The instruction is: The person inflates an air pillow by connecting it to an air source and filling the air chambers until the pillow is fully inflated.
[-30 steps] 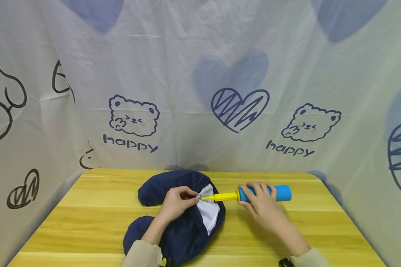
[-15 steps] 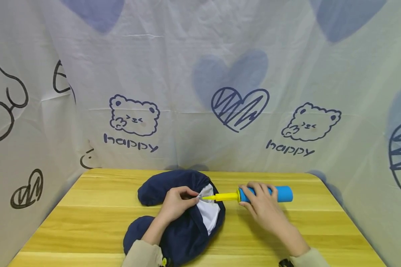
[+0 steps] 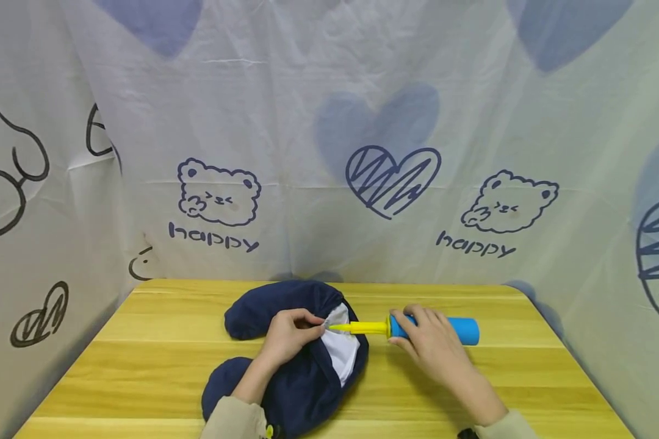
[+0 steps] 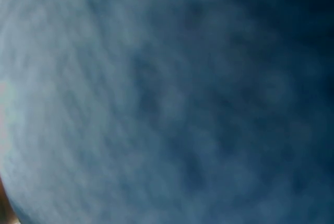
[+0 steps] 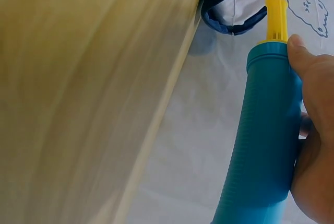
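A navy U-shaped neck pillow [image 3: 307, 396] lies on the table, its curved end gaping to show a white inner lining [image 3: 343, 353]. At that opening my left hand [image 3: 285, 335] pinches the white material between thumb and forefinger, right where a yellow nozzle [image 3: 367, 328] points in. The nozzle belongs to a blue hand pump [image 3: 465, 331], whose ribbed barrel my right hand [image 3: 434, 344] grips from above. In the right wrist view the thumb lies along the top of the barrel [image 5: 269, 114]. Blurred navy fabric [image 4: 167, 98] fills the left wrist view. The nozzle's very tip is hidden at my left fingertips.
The wooden table [image 3: 527, 378] has a far edge just beyond the pillow. A white curtain [image 3: 307, 244] with hearts and bear drawings hangs behind it and down both sides.
My right hand and the rear of the pump have swung slightly toward me. The left hand keeps its pinch at the nozzle tip, and the pillow stays in place.
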`<state>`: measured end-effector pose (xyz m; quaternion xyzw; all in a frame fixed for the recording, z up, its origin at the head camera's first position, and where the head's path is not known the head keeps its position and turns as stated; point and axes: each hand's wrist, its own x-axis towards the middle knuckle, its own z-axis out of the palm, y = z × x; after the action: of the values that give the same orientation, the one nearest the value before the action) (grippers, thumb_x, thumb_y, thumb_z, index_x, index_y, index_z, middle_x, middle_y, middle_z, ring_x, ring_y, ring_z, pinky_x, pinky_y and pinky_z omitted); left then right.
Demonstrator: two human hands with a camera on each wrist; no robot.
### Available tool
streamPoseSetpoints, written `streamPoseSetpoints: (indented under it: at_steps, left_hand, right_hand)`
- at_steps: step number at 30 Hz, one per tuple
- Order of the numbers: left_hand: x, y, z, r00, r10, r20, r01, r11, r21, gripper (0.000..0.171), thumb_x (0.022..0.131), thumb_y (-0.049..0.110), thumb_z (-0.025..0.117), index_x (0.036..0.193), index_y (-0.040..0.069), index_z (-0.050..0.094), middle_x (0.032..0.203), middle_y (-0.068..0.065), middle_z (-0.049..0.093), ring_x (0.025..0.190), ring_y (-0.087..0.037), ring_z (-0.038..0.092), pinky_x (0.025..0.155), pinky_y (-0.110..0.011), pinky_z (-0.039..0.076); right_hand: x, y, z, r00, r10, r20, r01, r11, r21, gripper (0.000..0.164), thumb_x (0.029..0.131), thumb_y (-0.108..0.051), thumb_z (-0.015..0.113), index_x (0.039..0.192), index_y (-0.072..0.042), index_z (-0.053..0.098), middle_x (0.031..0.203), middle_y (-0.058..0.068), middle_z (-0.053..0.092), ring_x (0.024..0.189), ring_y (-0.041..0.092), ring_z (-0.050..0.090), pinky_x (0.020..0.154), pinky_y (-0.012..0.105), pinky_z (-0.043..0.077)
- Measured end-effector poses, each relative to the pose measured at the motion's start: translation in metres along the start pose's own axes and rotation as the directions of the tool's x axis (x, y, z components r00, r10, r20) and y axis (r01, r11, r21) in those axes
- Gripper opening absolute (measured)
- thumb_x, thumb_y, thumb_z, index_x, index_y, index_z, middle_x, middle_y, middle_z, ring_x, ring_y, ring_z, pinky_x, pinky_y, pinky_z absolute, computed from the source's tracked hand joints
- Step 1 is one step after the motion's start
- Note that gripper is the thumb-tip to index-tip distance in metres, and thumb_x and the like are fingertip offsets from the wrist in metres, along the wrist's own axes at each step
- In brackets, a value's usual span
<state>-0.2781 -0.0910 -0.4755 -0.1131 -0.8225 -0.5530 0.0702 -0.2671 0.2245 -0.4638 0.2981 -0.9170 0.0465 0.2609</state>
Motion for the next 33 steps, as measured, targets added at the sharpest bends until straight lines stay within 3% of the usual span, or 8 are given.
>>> streamPoseSetpoints:
  at_steps: [10, 16, 22, 28, 33]
  left_hand:
    - [-0.001, -0.003, 0.004, 0.997, -0.026, -0.072, 0.026, 1.0, 0.003, 0.008, 0.081, 0.009, 0.087, 0.089, 0.011, 0.084, 0.087, -0.001, 0.078, 0.074, -0.01, 0.065, 0.067, -0.022, 0.052]
    - [-0.002, -0.002, 0.007, 0.995, -0.022, -0.096, 0.023, 1.0, 0.005, 0.009, 0.08, 0.008, 0.088, 0.087, 0.01, 0.084, 0.087, -0.002, 0.079, 0.076, -0.011, 0.067, 0.068, -0.022, 0.053]
    - [-0.003, -0.001, 0.009, 0.993, -0.022, -0.113, 0.024, 1.0, 0.015, 0.009, 0.079, 0.007, 0.088, 0.086, 0.01, 0.084, 0.086, -0.002, 0.079, 0.077, -0.011, 0.068, 0.067, -0.022, 0.053]
    - [-0.003, -0.001, 0.009, 0.991, -0.022, -0.13, 0.023, 1.0, 0.007, 0.009, 0.078, 0.006, 0.088, 0.085, 0.01, 0.084, 0.085, -0.002, 0.079, 0.077, -0.011, 0.069, 0.068, -0.022, 0.053]
    - [-0.005, 0.0, 0.008, 0.99, -0.044, -0.133, 0.042, 0.999, -0.019, 0.007, 0.079, 0.006, 0.087, 0.084, 0.01, 0.084, 0.086, -0.001, 0.079, 0.078, -0.011, 0.069, 0.069, -0.022, 0.053]
  right_hand:
    - [-0.002, -0.009, 0.001, 0.998, 0.065, 0.02, -0.065, 0.998, -0.018, 0.054, 0.094, -0.043, 0.075, 0.137, -0.012, 0.066, 0.118, 0.015, 0.062, 0.108, 0.038, 0.064, 0.096, 0.056, 0.049]
    - [-0.003, -0.015, 0.0, 0.998, 0.058, 0.004, -0.058, 0.997, -0.042, 0.054, 0.094, -0.042, 0.075, 0.136, -0.009, 0.066, 0.119, 0.016, 0.067, 0.109, 0.039, 0.065, 0.094, 0.058, 0.05]
    - [-0.004, -0.017, 0.001, 0.998, 0.032, -0.048, -0.035, 0.997, -0.062, 0.054, 0.093, -0.043, 0.075, 0.135, -0.009, 0.067, 0.121, 0.016, 0.068, 0.108, 0.039, 0.065, 0.091, 0.057, 0.05]
    - [-0.004, -0.019, 0.003, 0.994, 0.001, -0.105, -0.008, 0.998, -0.068, 0.057, 0.097, -0.051, 0.063, 0.135, -0.009, 0.068, 0.122, 0.015, 0.069, 0.107, 0.039, 0.065, 0.089, 0.055, 0.049]
    - [-0.002, -0.021, 0.005, 0.989, -0.017, -0.147, 0.006, 0.997, -0.072, 0.056, 0.094, -0.049, 0.067, 0.133, -0.009, 0.068, 0.122, 0.015, 0.07, 0.106, 0.039, 0.066, 0.088, 0.055, 0.05]
